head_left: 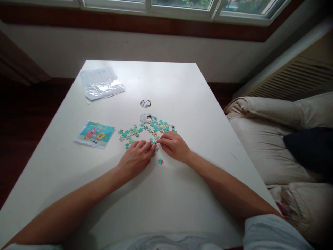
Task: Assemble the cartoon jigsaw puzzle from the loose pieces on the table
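Observation:
Many small jigsaw puzzle pieces (131, 132), mostly turquoise and pale green, lie loosely spread on the white table (145, 205). My left hand (139, 154) rests at the near edge of the spread, fingers bent together at a small puzzle piece (153, 142). Facing it, my right hand (174, 145) has thumb and index finger pinched close to the same spot. The two hands' fingertips almost meet there, and they partly cover the pieces under them. A single turquoise and pink puzzle piece (160, 161) sits apart, nearer to me.
A cartoon picture sheet (95, 134) in clear wrapping lies to the left. Farther back is a clear plastic bag (101, 83) with papers. Two round metallic fittings (146, 118) are set in the tabletop beyond the pieces. A beige sofa (252, 139) stands along the right side.

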`<state>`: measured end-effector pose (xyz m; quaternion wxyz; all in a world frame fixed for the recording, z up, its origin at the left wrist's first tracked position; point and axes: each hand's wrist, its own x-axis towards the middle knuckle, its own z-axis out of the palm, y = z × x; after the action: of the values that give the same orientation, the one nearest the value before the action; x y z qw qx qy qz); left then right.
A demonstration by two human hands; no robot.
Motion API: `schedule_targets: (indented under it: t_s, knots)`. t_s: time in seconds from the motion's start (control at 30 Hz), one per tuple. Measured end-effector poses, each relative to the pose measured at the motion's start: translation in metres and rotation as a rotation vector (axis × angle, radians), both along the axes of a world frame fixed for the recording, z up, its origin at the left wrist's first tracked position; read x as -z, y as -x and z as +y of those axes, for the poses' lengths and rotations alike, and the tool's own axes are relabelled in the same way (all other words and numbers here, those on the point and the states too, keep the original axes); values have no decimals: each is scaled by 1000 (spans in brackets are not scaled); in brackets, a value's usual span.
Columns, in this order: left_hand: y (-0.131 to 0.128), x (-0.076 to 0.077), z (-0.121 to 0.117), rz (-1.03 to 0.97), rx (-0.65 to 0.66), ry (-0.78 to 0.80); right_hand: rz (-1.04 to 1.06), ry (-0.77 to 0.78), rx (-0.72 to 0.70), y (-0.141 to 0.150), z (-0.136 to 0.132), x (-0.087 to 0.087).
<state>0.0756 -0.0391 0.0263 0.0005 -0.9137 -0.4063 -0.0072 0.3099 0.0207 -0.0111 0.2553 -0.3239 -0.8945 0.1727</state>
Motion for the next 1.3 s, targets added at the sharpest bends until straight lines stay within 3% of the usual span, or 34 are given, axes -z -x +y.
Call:
schedule_targets:
  t_s: [0.23,0.37,0.43,0.53,0.63,0.93,1.1,1.3]
  knots:
    - [1,-4,-1,-32,-42,2,150,0,312,-9,10,1]
    - [2,0,-3,-43,-57,-17,188,44,393,-16,12,-12]
    - [3,3,-3,-52,-50,-21,148,129,369,-18,5,-26]
    - [5,7,-1,-72,-39,-30,-95,287,116,-16,-11,-47]
    - [8,12,3,-107,-24,-46,-300,296,28,-11,-27,-56]
    - [17,30,14,-321,-28,-35,-417,143,-47,5,-37,-45]
    - [23,27,21,-482,-121,-40,-363,107,37,5,-29,-35]
    - [27,28,26,-498,-175,-44,-200,47,114,-1,-15,-14]
